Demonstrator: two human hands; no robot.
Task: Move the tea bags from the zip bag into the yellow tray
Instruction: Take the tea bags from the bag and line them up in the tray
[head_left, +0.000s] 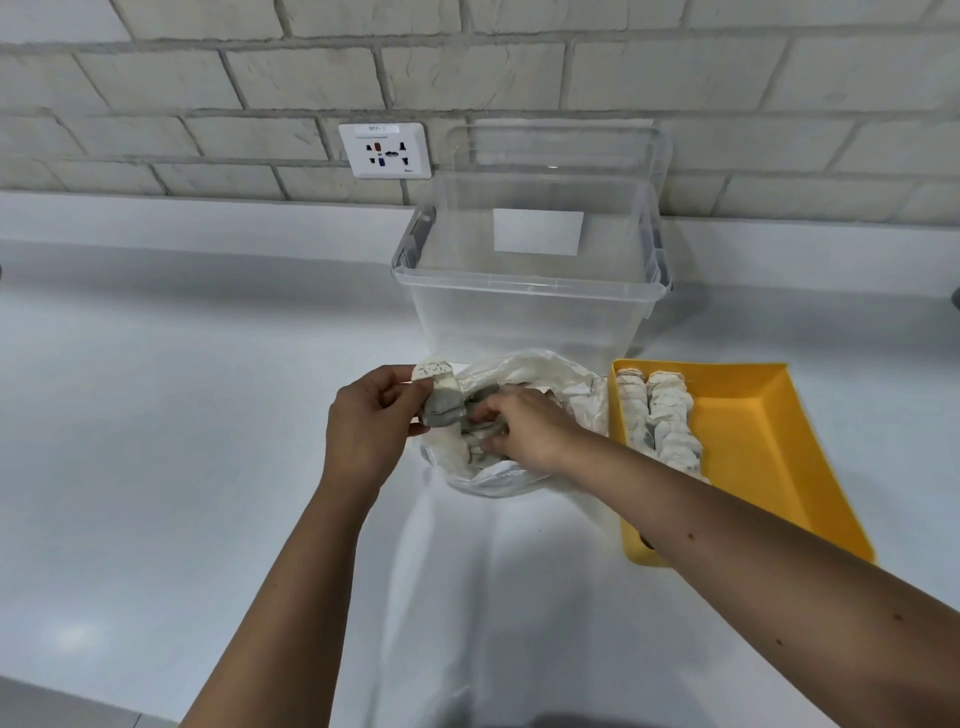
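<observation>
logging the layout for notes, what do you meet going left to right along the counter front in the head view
left hand → small stack of pale paper tea bags it grips → right hand pinching grey tea bags inside the translucent plastic zip bag → two rows of pale tea bags → bare floor of the yellow plastic tray

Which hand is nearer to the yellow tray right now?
Right. The right hand is inside the zip bag, which lies just left of the yellow tray. The left hand grips tea bags at the bag's far rim, farther from the tray.
</observation>
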